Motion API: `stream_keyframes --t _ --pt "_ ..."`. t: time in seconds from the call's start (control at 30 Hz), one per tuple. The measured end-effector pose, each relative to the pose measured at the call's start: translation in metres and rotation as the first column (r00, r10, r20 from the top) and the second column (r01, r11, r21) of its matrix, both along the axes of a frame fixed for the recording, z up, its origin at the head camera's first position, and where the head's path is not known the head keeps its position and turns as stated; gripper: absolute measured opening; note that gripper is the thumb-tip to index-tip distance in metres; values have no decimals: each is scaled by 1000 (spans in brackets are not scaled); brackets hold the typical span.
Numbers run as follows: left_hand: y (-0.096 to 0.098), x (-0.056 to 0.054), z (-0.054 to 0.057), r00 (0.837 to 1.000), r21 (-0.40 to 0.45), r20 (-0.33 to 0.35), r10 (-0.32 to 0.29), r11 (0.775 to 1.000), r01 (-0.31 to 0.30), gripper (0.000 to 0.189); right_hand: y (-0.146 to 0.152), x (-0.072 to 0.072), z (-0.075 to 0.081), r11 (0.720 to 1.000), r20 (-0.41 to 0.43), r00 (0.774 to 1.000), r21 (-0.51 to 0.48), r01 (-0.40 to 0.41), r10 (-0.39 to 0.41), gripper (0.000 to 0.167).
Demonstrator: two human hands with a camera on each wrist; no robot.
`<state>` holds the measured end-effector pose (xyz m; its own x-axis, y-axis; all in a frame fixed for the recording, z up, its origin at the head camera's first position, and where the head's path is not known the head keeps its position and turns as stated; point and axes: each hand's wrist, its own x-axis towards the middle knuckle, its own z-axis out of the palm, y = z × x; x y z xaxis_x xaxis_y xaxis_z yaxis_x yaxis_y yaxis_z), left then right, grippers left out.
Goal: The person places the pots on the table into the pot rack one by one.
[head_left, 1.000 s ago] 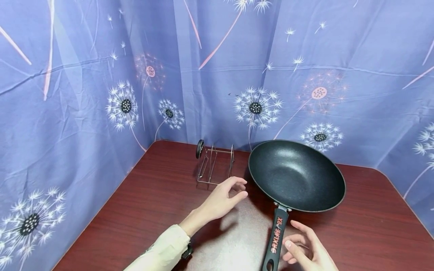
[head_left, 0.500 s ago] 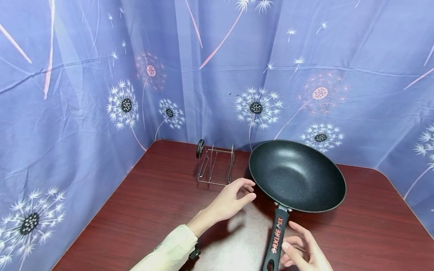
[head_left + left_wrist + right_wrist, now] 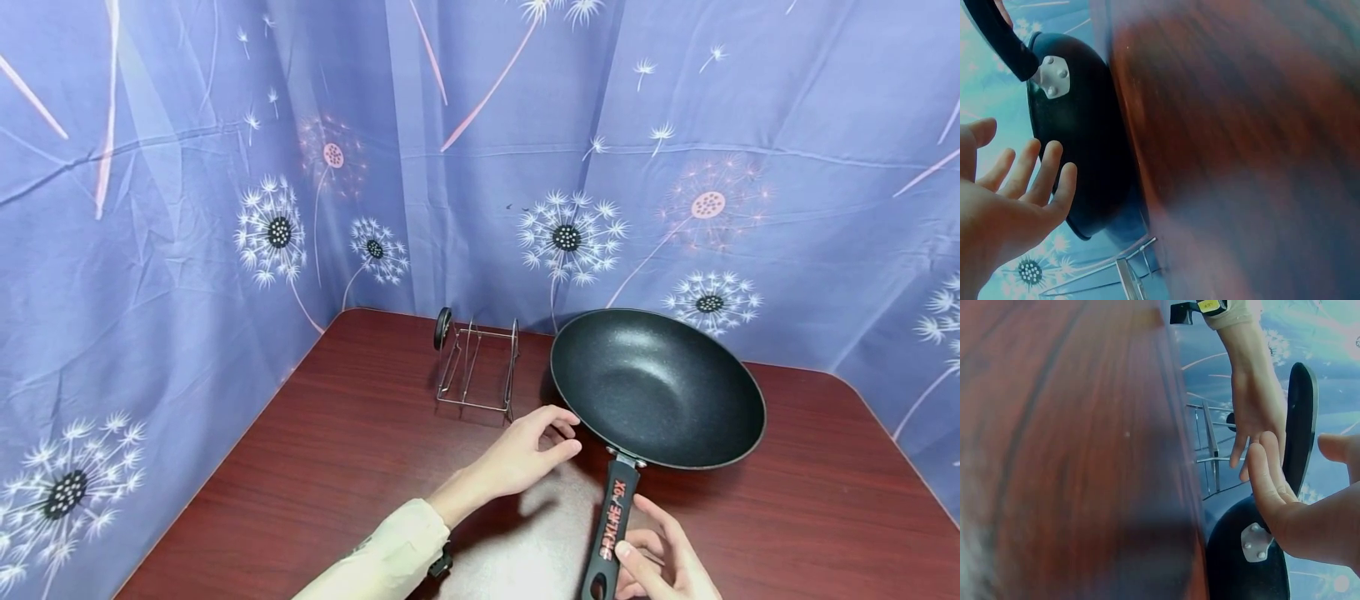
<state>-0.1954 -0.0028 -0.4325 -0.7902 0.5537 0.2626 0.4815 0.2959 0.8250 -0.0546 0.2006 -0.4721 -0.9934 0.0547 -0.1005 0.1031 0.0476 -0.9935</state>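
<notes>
A black frying pan [image 3: 652, 392] sits on the table, with its dark handle [image 3: 609, 529] pointing toward me and red lettering along it. Just off the pan's left rim is my left hand [image 3: 525, 454], its fingers slightly bent and thumb apart, with nothing in it. My right hand [image 3: 667, 554] is on the right side of the handle, fingertips right at its edge. In the right wrist view, the fingers of that right hand [image 3: 1304, 519] reach out fairly straight on one side of the handle [image 3: 1300, 425], while the thumb stands away on the other.
Left of the pan, a wire rack [image 3: 472, 406] with a black round piece [image 3: 443, 329] stands near the back of the red-brown wooden table [image 3: 337, 450]. A blue curtain [image 3: 480, 217] with dandelion prints hangs behind and along the left side.
My left hand has moved right and slightly toward me, closer to the pan's rim. My right hand has shifted a little left, up to the handle. The pan has stayed in place.
</notes>
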Motion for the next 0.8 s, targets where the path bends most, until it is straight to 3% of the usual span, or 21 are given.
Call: stream_keyframes --t 0.2,0.5,0.67,0.8 --pt "7 3 -3 1000 -22 16 -26 999 26 32 2 1 1 998 69 997 -34 -44 46 53" --pt "15 7 -6 992 21 110 -69 998 67 33 -8 -1 11 999 183 983 -36 37 -30 79" --pt "21 10 -7 987 32 146 -69 997 65 32 -12 0 13 996 201 979 -65 57 -43 79" --pt "24 13 -6 977 55 198 -76 996 66 30 -14 1 11 989 227 973 -124 77 -47 69"
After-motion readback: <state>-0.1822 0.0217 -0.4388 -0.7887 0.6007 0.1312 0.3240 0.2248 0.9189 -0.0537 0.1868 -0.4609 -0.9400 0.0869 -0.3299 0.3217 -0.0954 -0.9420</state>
